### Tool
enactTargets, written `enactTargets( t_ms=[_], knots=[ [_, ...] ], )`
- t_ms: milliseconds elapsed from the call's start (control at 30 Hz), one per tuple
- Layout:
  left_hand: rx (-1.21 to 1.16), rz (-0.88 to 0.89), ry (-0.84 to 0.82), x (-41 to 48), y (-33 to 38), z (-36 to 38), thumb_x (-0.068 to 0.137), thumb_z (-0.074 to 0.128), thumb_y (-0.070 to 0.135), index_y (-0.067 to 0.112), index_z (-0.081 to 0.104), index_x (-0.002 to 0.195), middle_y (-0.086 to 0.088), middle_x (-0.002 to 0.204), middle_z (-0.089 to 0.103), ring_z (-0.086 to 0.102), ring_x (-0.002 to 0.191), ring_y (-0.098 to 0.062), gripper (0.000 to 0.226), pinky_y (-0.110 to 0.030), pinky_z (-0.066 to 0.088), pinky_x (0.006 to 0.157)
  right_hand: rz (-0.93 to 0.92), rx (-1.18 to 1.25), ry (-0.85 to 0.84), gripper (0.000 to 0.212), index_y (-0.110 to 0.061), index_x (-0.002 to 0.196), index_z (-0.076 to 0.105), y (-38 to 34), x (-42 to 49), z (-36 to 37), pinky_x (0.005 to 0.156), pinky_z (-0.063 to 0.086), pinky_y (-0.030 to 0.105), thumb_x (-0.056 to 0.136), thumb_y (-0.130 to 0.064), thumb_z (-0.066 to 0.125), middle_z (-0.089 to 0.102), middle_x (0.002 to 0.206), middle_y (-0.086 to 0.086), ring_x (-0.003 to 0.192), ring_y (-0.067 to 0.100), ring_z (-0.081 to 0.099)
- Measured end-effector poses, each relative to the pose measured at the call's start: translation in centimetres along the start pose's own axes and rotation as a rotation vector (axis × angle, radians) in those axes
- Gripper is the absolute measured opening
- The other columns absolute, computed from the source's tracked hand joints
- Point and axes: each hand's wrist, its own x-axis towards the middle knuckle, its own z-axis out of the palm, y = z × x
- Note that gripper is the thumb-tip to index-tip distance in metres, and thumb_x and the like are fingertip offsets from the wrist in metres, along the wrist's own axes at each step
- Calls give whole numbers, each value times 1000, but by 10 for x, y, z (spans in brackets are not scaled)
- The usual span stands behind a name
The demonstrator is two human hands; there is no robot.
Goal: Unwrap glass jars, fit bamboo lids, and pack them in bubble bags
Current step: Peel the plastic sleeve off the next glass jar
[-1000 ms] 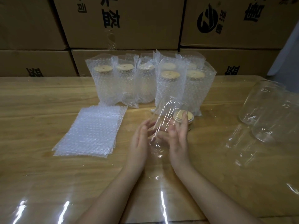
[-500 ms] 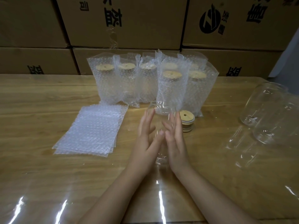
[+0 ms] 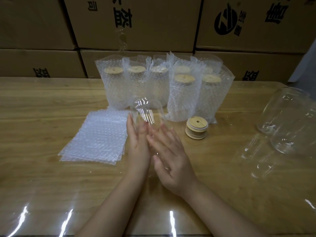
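My left hand point(image 3: 136, 141) and my right hand point(image 3: 171, 158) are side by side over the middle of the table, fingers straight, palms turned toward each other. A clear, shiny wrap point(image 3: 145, 110) stands up between their fingertips; whether it is film alone or has glass in it I cannot tell. A short stack of bamboo lids point(image 3: 196, 129) lies just right of my hands. Flat bubble bags point(image 3: 95, 137) are piled to the left. Several lidded jars in bubble bags point(image 3: 181, 96) stand behind.
Clear glass jars in plastic film point(image 3: 287, 120) lie at the right end of the wooden table point(image 3: 42, 103). Stacked cardboard boxes point(image 3: 153, 23) form a wall along the far edge. A glossy clear sheet covers the table's near side.
The clear wrap has shifted left and away between my palms. My right hand has slid back toward me and my left hand forward, away from the bamboo lids.
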Motion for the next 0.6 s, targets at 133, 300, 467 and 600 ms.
enactTargets(
  t_ms=[133,300,467,600],
  knots=[
    [-41,-27,-26,1,1,2,80,50,71,50,27,140,5,141,53,59,120,-11,68,-34,48,101,38,38,61,38,-7,126,59,-2,0,2,113,25,52,89,-7,47,48,141,8,141,25,32],
    [9,-1,-199,-8,-1,15,81,46,48,35,23,143,38,116,59,54,110,15,67,-12,48,87,305,209,200,39,-7,131,50,6,4,-8,117,21,44,94,-14,40,37,148,9,145,26,22],
    [-58,-84,-253,-9,-1,13,80,51,54,43,31,138,-1,121,65,68,104,-18,62,-35,57,85,426,450,228,39,-17,137,42,10,7,-14,112,24,19,98,-16,39,29,155,1,144,10,22],
    [-114,-98,-271,-10,-4,14,84,56,54,47,34,135,1,121,68,65,111,-21,56,-34,55,91,726,834,205,44,-45,135,36,16,12,-21,114,30,35,92,-39,42,39,149,-11,134,1,39]
  ],
)
